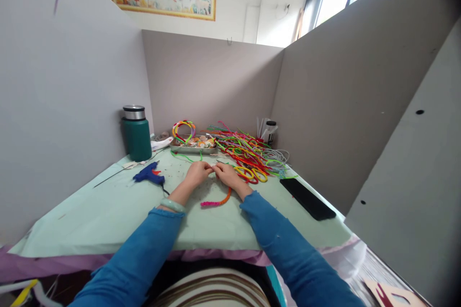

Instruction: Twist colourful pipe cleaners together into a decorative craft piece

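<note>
My left hand (198, 172) and my right hand (227, 174) meet fingertip to fingertip over the middle of the table, both closed in a pinch. What they pinch is too small and covered to make out. From beneath my right hand comes a fuzzy pipe cleaner strip (216, 204), orange turning to pink, curving left on the cloth; its other end is hidden. Scissors with yellow handles (260, 175) lie just right of my right hand. A blue glue gun (149, 173) rests on its side to the left of my left hand.
Behind my hands are a metal tray (190, 149) of small pieces, a multicoloured ring (174, 130) and a heap of pipe cleaners (245, 146). A green bottle (137, 138) stands left, a black phone-like slab (308, 199) lies right. Grey partitions (212, 76) enclose the table.
</note>
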### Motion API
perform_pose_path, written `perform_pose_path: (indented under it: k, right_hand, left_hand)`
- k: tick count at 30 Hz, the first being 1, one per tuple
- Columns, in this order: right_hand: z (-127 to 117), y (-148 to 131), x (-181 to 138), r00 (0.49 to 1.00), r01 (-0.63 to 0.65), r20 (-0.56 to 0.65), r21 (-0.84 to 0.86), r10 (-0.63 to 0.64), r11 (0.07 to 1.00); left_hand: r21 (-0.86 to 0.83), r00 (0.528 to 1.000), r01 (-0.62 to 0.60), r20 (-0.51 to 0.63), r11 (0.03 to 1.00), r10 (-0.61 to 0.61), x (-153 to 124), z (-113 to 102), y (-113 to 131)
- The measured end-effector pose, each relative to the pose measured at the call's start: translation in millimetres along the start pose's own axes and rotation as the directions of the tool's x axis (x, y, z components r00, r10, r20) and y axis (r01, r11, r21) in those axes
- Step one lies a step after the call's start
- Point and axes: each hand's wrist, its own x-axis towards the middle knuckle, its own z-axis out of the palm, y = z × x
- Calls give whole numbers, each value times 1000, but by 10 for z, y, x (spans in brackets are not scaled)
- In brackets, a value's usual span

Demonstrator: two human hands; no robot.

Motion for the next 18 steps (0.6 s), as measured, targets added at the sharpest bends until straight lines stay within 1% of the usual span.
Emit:
perform_pose_path:
  k: [7,10,12,18]
  right_hand:
    - [-28,-40,-21,1000,21,1,-11,-21,1000]
    - [-32,-32,-23,1000,27,-5,-1,-27,1000]
    - [-31,-22,-21,1000,29,-8,3,-29,1000]
    - [-31,-12,-24,1000,30,-10,42,-30,999]
  left_hand:
    - [-87,999,40,25,995,-38,18,-11,1]
    - [-183,997,61,51,981,-53,12,-22,6]
    - [-254,994,94,80,963,-76,3,-31,8]
    - [-391,974,214,161,895,-162,-18,-66,39]
